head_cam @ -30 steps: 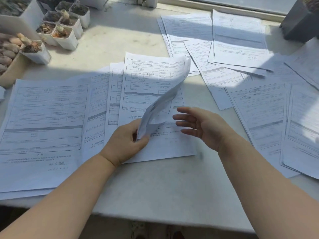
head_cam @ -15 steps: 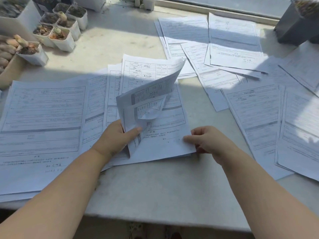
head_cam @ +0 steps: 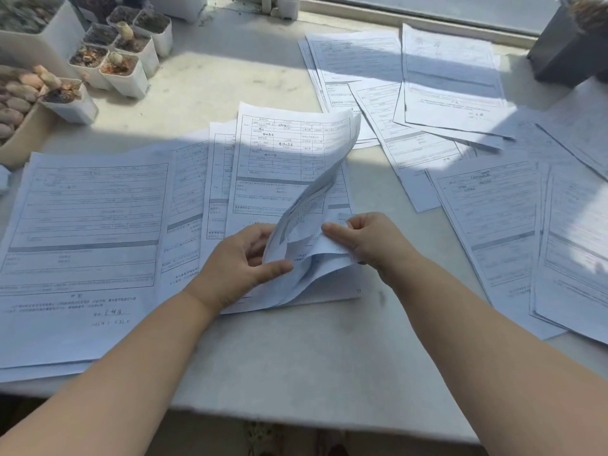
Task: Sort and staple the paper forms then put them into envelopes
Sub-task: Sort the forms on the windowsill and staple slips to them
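Observation:
A stack of printed forms (head_cam: 289, 153) lies in the middle of the pale table (head_cam: 296, 363). Its upper sheets (head_cam: 316, 199) are curled up from the near edge. My left hand (head_cam: 237, 264) grips those lifted sheets from the left, thumb on their near side. My right hand (head_cam: 368, 241) pinches the lower right corner of a sheet between thumb and forefinger. A large form with a handwritten signature (head_cam: 82, 232) lies flat to the left. More forms lie spread at the back right (head_cam: 444, 87) and at the right edge (head_cam: 513, 225).
Several small white pots with succulents (head_cam: 121, 60) stand at the back left beside a larger white planter (head_cam: 33, 28). A dark pot (head_cam: 569, 51) stands at the back right by the window sill. The table's front edge (head_cam: 296, 419) runs below my forearms.
My right hand has moved up from the stack's right edge and now pinches a sheet's corner. The lifted sheets have swung upright again, and my left hand has shifted right with them.

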Motion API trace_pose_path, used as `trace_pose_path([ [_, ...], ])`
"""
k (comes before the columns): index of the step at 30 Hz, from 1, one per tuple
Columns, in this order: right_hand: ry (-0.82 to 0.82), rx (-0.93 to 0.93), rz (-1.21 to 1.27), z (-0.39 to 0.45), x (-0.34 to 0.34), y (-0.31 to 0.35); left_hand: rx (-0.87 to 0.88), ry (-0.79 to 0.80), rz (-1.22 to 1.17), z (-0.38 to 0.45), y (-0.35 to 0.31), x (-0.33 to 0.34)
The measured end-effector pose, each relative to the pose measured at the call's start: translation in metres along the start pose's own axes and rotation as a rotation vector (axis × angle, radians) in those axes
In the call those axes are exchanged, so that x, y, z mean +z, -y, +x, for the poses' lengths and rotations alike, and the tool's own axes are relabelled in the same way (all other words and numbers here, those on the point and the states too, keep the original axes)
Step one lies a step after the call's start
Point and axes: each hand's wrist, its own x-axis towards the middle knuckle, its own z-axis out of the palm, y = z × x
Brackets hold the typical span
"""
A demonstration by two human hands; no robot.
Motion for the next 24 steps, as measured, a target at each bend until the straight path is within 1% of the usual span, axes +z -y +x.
trace_pose_path([
  [3, -0.003, -0.002, -0.046, 0.002, 0.003, 0.003, 0.013, -0.001, 0.078, 0.0, 0.006, 0.0],
  [7, -0.008, 0.0, -0.095, 0.002, 0.006, 0.004, 0.103, 0.003, 0.295, -0.002, 0.007, 0.007],
  [11, -0.021, 0.022, -0.073, 0.0, 0.005, 0.003, 0.229, -0.11, 0.44, -0.002, 0.015, 0.009],
  [15, -0.026, 0.029, -0.057, -0.003, 0.002, 0.0, 0.291, -0.198, 0.508, -0.003, 0.016, 0.018],
  [17, -0.038, 0.065, -0.032, -0.003, -0.002, -0.002, 0.289, -0.222, 0.494, 0.0, 0.014, 0.019],
  [19, -0.009, 0.124, 0.052, -0.006, -0.009, -0.002, 0.21, -0.29, 0.387, 0.003, 0.014, 0.015],
  [21, 0.073, 0.15, 0.111, -0.01, -0.015, -0.003, 0.103, -0.343, 0.27, 0.004, 0.015, 0.009],
  [24, 0.155, 0.135, 0.133, -0.012, -0.018, -0.005, 0.073, -0.304, 0.215, 0.003, 0.017, 0.006],
])
